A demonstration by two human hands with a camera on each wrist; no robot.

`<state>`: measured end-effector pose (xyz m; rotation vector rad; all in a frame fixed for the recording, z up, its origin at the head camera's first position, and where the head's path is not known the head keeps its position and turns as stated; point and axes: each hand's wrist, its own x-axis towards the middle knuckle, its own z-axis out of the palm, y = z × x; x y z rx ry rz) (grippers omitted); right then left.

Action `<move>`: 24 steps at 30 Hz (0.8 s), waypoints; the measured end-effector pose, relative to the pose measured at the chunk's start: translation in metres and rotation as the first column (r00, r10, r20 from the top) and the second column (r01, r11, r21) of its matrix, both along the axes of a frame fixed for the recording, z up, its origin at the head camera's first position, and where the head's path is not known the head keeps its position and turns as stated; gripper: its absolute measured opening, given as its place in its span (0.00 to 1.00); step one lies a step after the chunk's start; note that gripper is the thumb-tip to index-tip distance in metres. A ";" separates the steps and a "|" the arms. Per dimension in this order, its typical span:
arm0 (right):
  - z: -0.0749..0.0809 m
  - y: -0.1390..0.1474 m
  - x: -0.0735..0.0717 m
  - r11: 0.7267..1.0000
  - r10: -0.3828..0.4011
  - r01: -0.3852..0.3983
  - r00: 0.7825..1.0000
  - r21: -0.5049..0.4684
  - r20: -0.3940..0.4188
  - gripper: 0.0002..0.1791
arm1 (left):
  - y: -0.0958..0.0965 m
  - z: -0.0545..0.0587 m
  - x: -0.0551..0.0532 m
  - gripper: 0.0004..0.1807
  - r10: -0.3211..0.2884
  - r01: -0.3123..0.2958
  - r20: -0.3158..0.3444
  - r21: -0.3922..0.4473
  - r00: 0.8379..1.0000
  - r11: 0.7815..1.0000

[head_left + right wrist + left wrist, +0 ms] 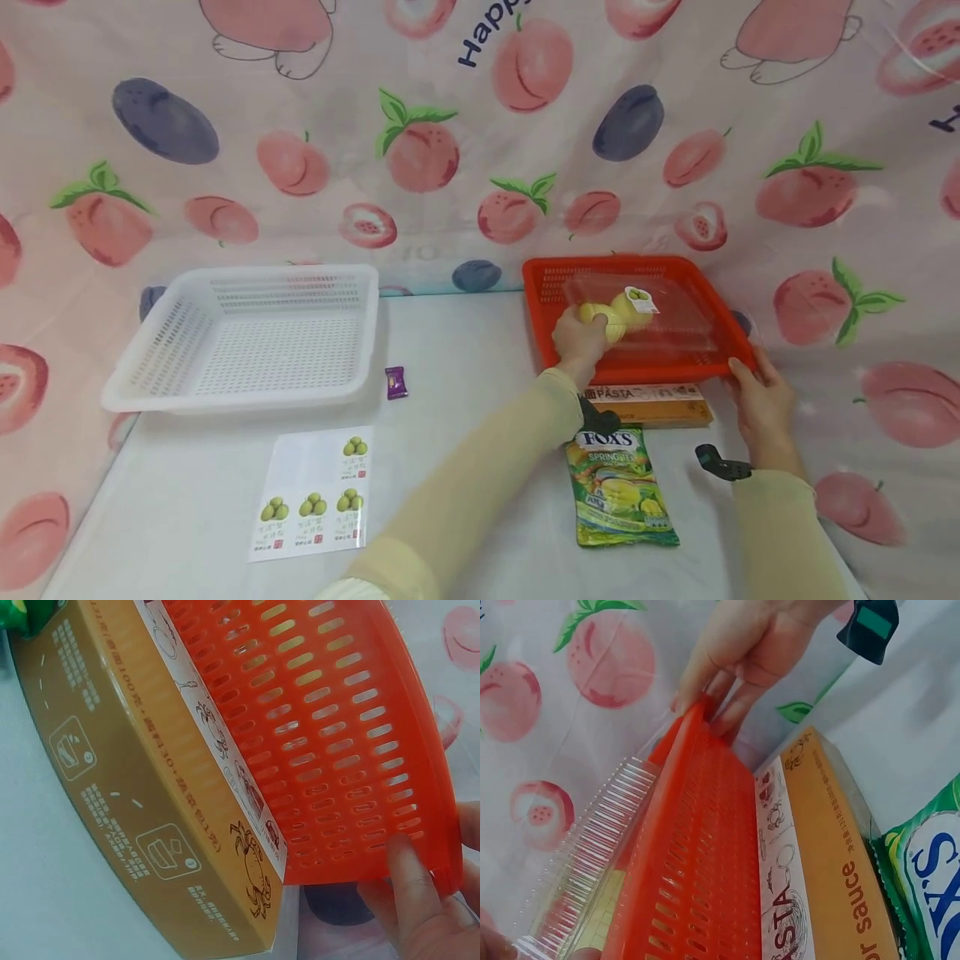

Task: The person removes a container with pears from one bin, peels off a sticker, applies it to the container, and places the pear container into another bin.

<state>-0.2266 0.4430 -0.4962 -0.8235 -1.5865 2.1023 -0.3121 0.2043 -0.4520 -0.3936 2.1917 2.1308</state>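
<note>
In the head view, my left hand (581,340) grips the near left end of a clear plastic box (675,312) inside the red basket (542,325). Pale yellow, ribbed things (637,312) show through the box, and a white label with green fruit (640,300) sits on top of it. The left wrist view shows the ridged edge of the box (592,851), with fingertips at its lower end. My right hand (761,400) holds the basket's near right corner; in the right wrist view its thumb (409,877) lies against the slotted wall.
A pasta box (645,414) lies against the basket's near side, with a green Fox's candy bag (621,492) before it. To the left are a white basket (240,398), a small purple packet (396,382) and a sticker sheet (300,467). A fruit-print curtain (450,217) borders the table.
</note>
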 end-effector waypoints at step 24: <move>0.003 -0.008 -0.008 0.997 0.047 -0.048 0.999 -0.053 -0.028 0.44 | -0.020 -0.001 -0.019 0.48 -0.224 0.241 0.187 -0.072 0.957 0.968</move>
